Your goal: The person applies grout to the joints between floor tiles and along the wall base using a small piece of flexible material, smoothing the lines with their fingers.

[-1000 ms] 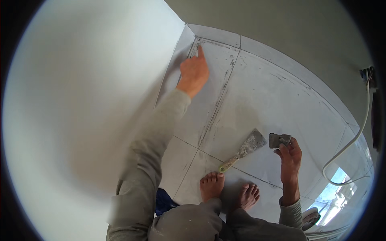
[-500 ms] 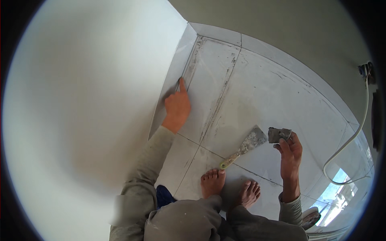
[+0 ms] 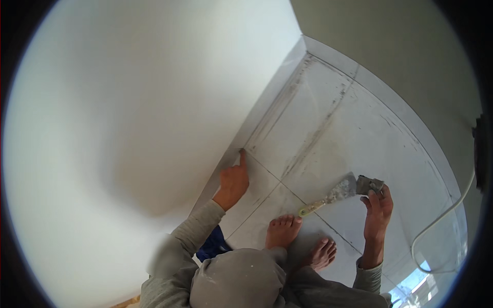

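My left hand (image 3: pixel 234 182) has its index finger stretched out and the other fingers curled, with nothing held. The fingertip touches the joint where the white tile skirting (image 3: pixel 255 121) meets the floor, at the end of a tile seam. My right hand (image 3: pixel 379 210) pinches a small, flat, dark grey rectangular piece (image 3: pixel 369 185) with a rough edge between thumb and fingers; its exact kind does not show. Just left of that piece lies a putty knife (image 3: pixel 328 194), its broad blade smeared with pale residue and its handle yellowish green.
Dark grout smears run along the seams of the white tile floor (image 3: pixel 303 154). A white wall (image 3: pixel 128 128) rises on the left, a grey-beige one (image 3: pixel 390 36) at the back. At the right a pale cable (image 3: pixel 436 220) curves over the floor. My bare feet (image 3: pixel 283 231) are near the knife's handle.
The view has turned and shifted. My left fingertip has slid along the skirting joint toward me, down to the cross seam. The right hand still holds the grey piece beside the putty knife.
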The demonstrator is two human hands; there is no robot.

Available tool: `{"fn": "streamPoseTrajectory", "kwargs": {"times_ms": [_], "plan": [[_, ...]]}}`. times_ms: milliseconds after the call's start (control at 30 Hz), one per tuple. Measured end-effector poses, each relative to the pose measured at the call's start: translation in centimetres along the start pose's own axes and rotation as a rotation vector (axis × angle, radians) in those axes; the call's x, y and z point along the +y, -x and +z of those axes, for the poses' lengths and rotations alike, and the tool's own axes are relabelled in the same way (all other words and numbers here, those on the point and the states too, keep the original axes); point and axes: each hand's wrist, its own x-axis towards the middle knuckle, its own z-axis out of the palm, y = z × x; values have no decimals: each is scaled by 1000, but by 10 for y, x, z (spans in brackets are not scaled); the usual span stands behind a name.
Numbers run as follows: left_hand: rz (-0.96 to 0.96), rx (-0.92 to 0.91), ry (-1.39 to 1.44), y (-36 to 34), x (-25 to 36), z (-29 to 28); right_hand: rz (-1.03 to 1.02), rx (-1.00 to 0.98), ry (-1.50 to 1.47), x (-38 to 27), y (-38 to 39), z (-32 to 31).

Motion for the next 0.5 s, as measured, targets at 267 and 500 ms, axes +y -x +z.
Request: {"fn": "streamPoseTrajectory", "kwargs": {"times_ms": [267, 500], "plan": [[76, 170, 317, -43, 60, -25, 4, -125, 2, 32, -9, -2], [82, 135, -95, -85, 66, -15, -1, -141, 159, 4, -15, 27]]}}
